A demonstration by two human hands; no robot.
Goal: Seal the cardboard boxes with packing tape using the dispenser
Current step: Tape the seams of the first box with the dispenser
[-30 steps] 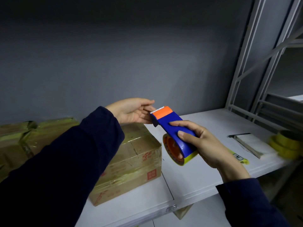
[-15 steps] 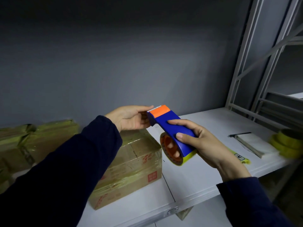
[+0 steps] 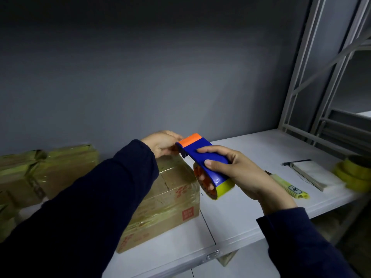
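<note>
My right hand (image 3: 239,173) grips a blue tape dispenser (image 3: 202,157) with an orange blade end and a yellow-green tape roll (image 3: 220,188), held above the white shelf. My left hand (image 3: 162,143) reaches to the orange blade end, its fingers curled at the tape's loose end; the exact pinch is hidden behind the dispenser. Below them a cardboard box (image 3: 170,205) wrapped in yellowish tape sits on the shelf, partly covered by my left sleeve.
More taped boxes (image 3: 46,169) stack at the left against the grey wall. On the white shelf (image 3: 241,221) to the right lie a yellow utility knife (image 3: 289,187), a white notebook (image 3: 313,175) and spare tape rolls (image 3: 355,173). A metal rack frame (image 3: 301,81) rises at right.
Both hands and the dispenser have shifted slightly left and toward the box. My left fingers have closed in at the blade end.
</note>
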